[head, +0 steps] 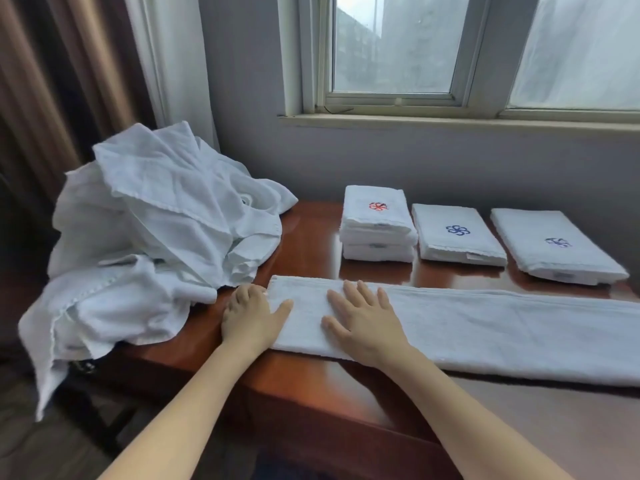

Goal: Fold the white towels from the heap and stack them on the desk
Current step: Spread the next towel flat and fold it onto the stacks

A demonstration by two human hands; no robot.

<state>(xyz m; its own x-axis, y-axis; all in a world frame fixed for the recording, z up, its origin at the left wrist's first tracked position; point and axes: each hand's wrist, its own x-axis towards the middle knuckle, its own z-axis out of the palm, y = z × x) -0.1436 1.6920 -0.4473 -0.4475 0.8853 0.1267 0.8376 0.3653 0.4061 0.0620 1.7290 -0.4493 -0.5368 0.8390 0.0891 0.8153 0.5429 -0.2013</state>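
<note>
Long towel (485,327) is already folded into a narrow strip and lies flat along the front of the counter (311,237); its left end is at your hands and its right end runs out of view. Left grip (254,317) sits at that left end with the fingers curled down at the edge and the thumb on top, which reads as a pinch on the end. Right grip (360,320) is flat on the strip just beside it, fingers straight and spread, pressing and holding nothing. Expect soft, light terry: no stiffness, sags wherever it's unsupported, and the layers will likely creep if you drag them. The polished counter looks slick, so the strip may slide instead of folding. Take both corners of the end rather than the middle, and keep the flat hand down as the anchor at the fold line. The heap (156,220) is just beside the left grip and spills over the counter's left edge; don't snag it when lifting the end. Behind the strip are a stack with a red emblem (377,223) and two single folded towels with blue emblems (457,233) (554,244). They sit close to its far edge, so fold along the strip, not back towards them.
</note>
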